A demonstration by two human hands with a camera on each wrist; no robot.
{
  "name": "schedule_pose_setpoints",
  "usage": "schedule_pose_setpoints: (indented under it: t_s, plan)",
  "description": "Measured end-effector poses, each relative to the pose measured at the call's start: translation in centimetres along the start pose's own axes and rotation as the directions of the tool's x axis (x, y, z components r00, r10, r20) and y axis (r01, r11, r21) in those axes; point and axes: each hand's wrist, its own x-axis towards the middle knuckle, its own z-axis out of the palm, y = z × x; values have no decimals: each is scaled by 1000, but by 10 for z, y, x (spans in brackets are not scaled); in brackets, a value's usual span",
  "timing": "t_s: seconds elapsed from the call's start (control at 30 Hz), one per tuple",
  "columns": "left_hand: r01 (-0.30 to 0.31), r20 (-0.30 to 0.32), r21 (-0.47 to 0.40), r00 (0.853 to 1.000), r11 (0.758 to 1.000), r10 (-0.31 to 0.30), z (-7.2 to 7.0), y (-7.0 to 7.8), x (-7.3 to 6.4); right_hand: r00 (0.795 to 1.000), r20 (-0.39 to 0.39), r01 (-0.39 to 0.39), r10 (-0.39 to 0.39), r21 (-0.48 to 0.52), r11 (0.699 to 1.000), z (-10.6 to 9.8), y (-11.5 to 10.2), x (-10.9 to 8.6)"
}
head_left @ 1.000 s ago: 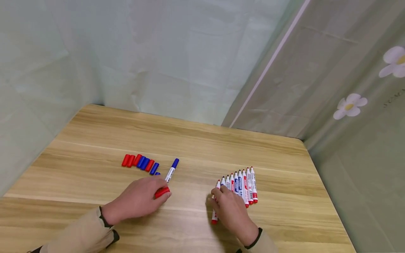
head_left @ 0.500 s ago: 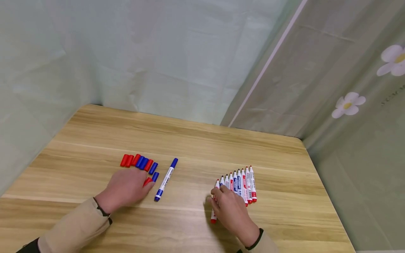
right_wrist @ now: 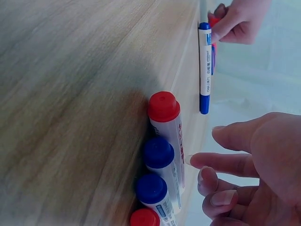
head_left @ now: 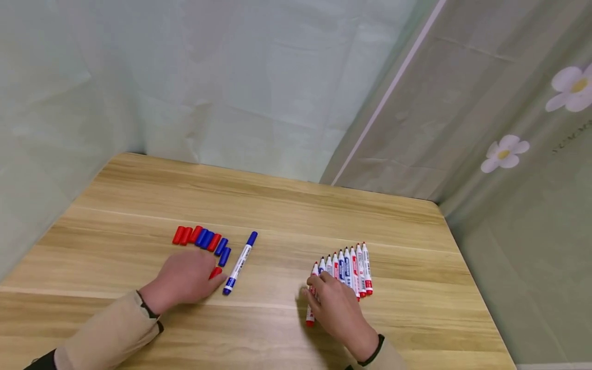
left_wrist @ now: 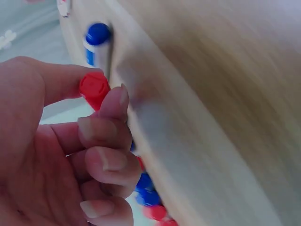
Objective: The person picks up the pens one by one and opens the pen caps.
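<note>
My left hand point(head_left: 185, 277) pinches a red marker cap point(left_wrist: 95, 89) between thumb and fingers, low over the table at the near end of a line of loose caps. Just right of it lies a blue whiteboard marker point(head_left: 240, 262) with its blue cap on. My right hand point(head_left: 337, 306) rests by a row of uncapped markers point(head_left: 355, 267), its fingers loosely bent. In the right wrist view its index fingertip is right at the side of the red-ended marker point(right_wrist: 164, 115) on the row's left end, with thumb and finger apart.
The line of red and blue caps point(head_left: 206, 239) runs slantwise at the left of the wooden table point(head_left: 287, 216). The uncapped markers point away with their tips to the back. A pale curtain point(head_left: 259, 92) hangs behind the table.
My left hand has moved left with the red cap, away from the blue marker to the line of caps. The nearest blue cap has shifted up along the line. My right hand has stayed put.
</note>
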Motion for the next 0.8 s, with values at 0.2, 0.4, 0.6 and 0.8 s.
schedule_pose_setpoints:
  t_s: [0.2,0.4,0.6,0.8]
  plan:
    - [-8,-2,-26,1000,1000,8,-4,13,9,1000,10,-2,2,17,1000,-1,1,0]
    - [-21,-84,43,996,999,24,-1,14,24,1000,8,-4,4,4,1000,-2,1,-1]
    - [-39,-119,84,992,996,49,0,13,35,1000,4,-5,5,-3,1000,-3,3,-2]
    - [-25,-101,49,994,999,30,0,17,38,1000,-1,-4,4,-2,1000,-3,4,-3]
